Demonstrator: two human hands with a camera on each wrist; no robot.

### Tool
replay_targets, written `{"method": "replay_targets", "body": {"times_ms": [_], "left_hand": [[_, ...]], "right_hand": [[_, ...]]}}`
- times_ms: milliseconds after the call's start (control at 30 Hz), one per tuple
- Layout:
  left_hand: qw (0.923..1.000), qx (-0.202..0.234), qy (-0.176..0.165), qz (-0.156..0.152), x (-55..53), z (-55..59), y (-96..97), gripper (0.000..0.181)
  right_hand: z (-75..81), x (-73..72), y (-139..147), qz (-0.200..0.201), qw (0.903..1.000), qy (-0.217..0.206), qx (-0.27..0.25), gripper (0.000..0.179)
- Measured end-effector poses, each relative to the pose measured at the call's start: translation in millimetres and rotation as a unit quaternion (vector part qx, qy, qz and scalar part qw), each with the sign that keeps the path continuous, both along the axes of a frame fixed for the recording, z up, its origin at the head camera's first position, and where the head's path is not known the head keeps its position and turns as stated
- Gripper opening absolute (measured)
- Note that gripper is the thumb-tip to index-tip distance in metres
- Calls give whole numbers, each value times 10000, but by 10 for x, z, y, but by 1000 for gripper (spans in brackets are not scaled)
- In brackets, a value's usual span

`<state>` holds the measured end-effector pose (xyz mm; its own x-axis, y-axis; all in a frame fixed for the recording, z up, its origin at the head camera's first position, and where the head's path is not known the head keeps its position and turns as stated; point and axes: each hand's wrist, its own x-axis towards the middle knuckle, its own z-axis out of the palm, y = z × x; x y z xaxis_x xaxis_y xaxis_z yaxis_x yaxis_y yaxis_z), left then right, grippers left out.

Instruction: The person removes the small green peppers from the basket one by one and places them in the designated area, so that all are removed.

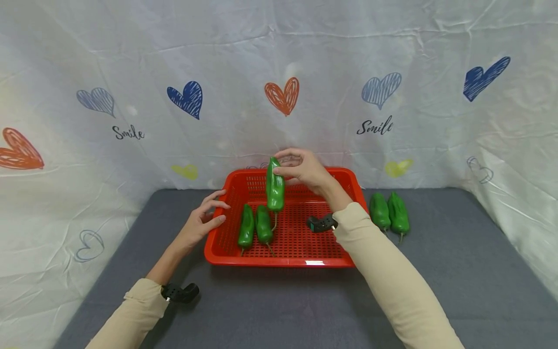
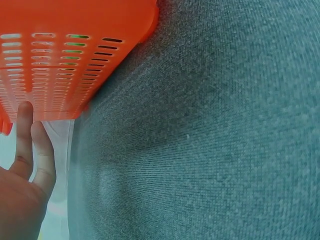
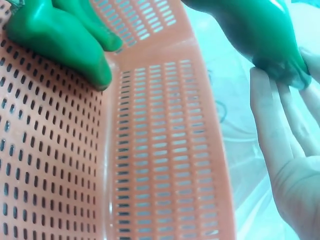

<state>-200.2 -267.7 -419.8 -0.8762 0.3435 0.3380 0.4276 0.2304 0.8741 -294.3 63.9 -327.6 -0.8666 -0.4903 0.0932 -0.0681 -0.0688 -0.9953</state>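
Curtain (image 1: 235, 63) with hearts hangs behind the red basket (image 1: 270, 261).

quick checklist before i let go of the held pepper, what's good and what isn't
1. Grip: ok, right hand pinches held pepper near its stemless end.
2. Red basket upright: ok, opening up on gray table.
3. Bare floor inside: ok, visible right of the two inside peppers.
4. Basket steadied: cannot tell, left hand is at its left rim, contact unclear.
5. All peppers inside: not ok, two outside peppers lie right of the basket.
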Motion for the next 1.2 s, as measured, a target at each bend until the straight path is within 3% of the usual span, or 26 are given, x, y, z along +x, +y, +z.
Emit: {"method": "replay_targets", "body": {"times_ms": [600,1200], "left_hand": [[10000,-24,-22,1,-4,7,-2,25],[10000,-62,-32,34,13,13,13,25]], "right_hand": [[288,159,225,-462,9989,-8,29,38],[359,256,652,-780,9968,83,120,37]]}}
